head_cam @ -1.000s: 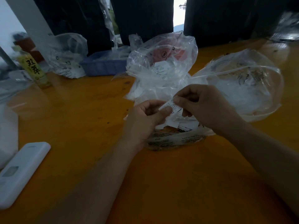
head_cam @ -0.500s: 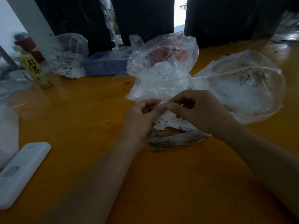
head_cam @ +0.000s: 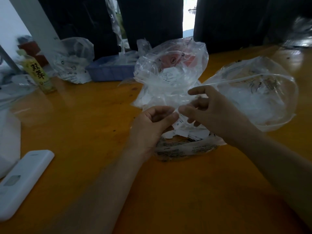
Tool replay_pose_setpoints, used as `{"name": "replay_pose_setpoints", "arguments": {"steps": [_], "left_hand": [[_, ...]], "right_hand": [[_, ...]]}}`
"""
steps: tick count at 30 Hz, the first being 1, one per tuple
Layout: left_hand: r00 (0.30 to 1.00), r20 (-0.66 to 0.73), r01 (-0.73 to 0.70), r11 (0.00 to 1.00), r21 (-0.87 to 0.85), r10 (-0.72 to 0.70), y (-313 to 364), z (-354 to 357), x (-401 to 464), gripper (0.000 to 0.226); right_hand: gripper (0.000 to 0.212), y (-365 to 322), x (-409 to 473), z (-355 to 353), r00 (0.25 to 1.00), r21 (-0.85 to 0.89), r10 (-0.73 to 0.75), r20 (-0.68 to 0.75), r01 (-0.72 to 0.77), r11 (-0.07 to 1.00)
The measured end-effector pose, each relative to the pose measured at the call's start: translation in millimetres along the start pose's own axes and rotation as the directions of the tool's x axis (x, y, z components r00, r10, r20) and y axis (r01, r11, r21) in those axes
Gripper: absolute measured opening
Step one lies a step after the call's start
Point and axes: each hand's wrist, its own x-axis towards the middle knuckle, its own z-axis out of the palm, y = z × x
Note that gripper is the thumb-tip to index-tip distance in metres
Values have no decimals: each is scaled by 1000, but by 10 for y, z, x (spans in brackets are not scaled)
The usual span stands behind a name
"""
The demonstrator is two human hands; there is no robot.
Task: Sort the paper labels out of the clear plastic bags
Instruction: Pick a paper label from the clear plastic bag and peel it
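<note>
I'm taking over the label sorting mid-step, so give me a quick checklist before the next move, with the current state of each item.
1. Left hand pinches the label: ok.
2. Right hand also on the label: ok, thumb and finger meet it.
3. Label free of plastic: cannot tell.
4. Label pile below the hands: ok.
5. Open bag at right ready for scraps: ok, mouth open.
6. Table clear for working: not ok, bottle and remote at left.

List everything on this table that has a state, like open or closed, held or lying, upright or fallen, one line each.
left hand: fingers curled, pinching a paper label
right hand: pinching the same label
paper label: held between both hands
large clear bag: mouth open, on its side
middle clear bag: crumpled, standing, labels inside
yellow bottle: upright
white remote: lying flat
</note>
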Motion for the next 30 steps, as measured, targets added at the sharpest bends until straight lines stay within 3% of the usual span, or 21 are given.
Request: {"name": "replay_pose_setpoints", "arguments": {"steps": [2,4,7,15,20,22,24,26,30], "left_hand": [[1000,16,-9,999,42,8,-2,7,-4,24],[1000,18,-9,998,61,8,-3,24,-3,23],[999,6,-36,996,76,35,7,23,-15,22],[1000,-26,-4,998,66,6,9,31,-37,24],[1000,4,-10,973,232,9,-77,63,-75,16],[998,62,-53,935,352,33,-96,76,-79,12],[988,150,-97,894,438,33,-89,72,-89,9],[980,197,-122,869,479,29,-67,62,-104,9],[978,207,-118,854,506,12,-15,62,-124,7]], "right_hand": [[24,12,16,-28,1000,0,8,5,-8,1000],[8,7,35,-69,996,58,10,-91,-5,998],[9,-14,49,-69,988,96,7,-156,9,995],[7,-223,466,-192,997,-109,71,3,-71,992],[10,-357,1259,-271,974,-254,-27,-224,-31,967],[9,-347,1613,-250,951,-311,-7,-309,-94,946],[18,-327,1823,-187,937,-350,88,-339,-212,912],[24,-299,1873,-146,954,-518,100,-283,-240,821],[24,-267,1713,-218,951,-726,-130,-280,-121,677]]}}
